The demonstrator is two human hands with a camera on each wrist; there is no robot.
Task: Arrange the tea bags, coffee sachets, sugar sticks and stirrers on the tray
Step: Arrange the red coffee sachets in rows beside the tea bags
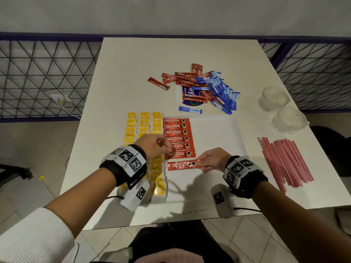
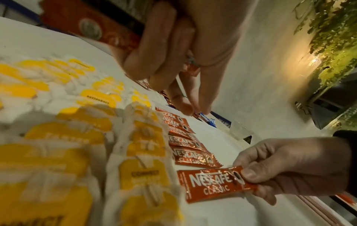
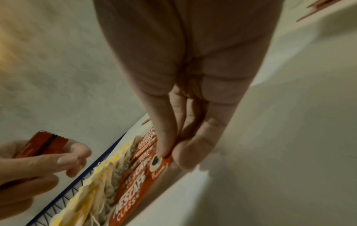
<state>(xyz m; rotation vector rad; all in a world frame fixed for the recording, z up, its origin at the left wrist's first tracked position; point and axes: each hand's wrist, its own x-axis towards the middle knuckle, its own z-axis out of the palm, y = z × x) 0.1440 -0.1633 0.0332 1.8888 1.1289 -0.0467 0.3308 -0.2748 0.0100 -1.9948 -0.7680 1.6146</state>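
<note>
Only the left wrist view shows the left hand [image 2: 173, 45] curled round several spare red sachets [image 2: 90, 27], while six coffee sachets [image 1: 178, 138] lie rowed on the tray [image 1: 214, 130] and the right hand [image 1: 213, 160] pinches a seventh sachet [image 1: 182, 165] below them.

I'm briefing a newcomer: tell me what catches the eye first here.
The column of red Nescafe coffee sachets on the white tray, beside rows of yellow-tagged tea bags. The right hand pinches one more red sachet at the column's near end; the left hand grips spare sachets.
</note>
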